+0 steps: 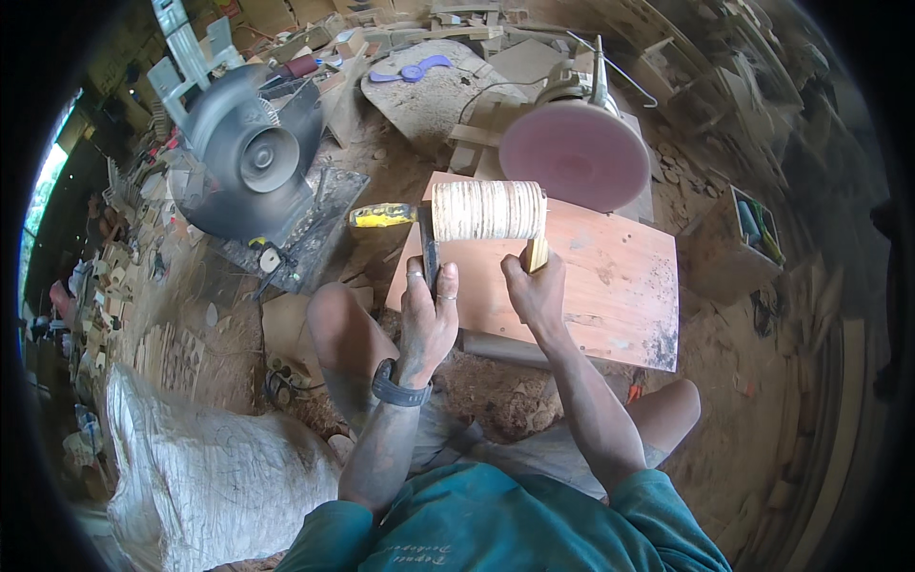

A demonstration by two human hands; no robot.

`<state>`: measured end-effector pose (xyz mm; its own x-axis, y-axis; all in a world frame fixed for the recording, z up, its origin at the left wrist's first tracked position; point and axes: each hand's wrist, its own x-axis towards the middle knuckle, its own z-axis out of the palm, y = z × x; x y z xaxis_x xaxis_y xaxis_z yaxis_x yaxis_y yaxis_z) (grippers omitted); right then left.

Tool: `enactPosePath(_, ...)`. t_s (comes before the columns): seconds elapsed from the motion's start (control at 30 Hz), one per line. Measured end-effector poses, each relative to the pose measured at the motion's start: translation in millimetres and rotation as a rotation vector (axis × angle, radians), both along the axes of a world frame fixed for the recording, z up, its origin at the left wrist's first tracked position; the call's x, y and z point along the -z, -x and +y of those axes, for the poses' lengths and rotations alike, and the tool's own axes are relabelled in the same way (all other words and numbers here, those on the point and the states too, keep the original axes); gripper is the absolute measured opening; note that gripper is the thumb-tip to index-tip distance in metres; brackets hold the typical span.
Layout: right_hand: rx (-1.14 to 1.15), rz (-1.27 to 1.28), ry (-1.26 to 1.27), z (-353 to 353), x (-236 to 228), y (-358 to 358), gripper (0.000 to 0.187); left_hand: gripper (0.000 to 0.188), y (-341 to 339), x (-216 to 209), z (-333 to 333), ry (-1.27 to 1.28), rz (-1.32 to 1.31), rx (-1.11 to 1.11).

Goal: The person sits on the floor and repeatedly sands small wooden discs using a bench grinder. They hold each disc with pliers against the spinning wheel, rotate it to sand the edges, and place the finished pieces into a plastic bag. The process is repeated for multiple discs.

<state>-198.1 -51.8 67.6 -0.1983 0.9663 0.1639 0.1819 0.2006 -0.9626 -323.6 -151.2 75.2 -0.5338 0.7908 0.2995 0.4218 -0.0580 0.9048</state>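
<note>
The left hand (429, 319) is closed on a dark bar (428, 240) at the left end of a stack of pale discs (488, 211), beside a yellow handle (383, 215). The right hand (537, 294) grips a wooden strip (538, 254) at its right end. The stack is over the board's (610, 286) far side, near a round pink disc (575, 155).

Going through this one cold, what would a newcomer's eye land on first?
Probably the ribbed, pale cylinder near the centre, above the wooden board, with the left hand gripping a dark bar at its left end and the right hand a yellowish piece at its right. Next, the big pinkish disc behind it to the right, then the purple two-bladed thing on a dusty surface at top centre.
</note>
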Motion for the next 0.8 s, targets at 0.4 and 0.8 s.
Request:
enactPosePath(0.4, 0.057, 0.141, 0.02, 4, 10, 11, 0.014, 0.034, 19, -14, -27, 0.004, -0.121, -0.066)
enactPosePath(0.8, 0.089, 0.148, 0.397, 66, 115, -43, 0.025, 0.048, 92, -199, -263, -0.556, -0.346, -0.455)
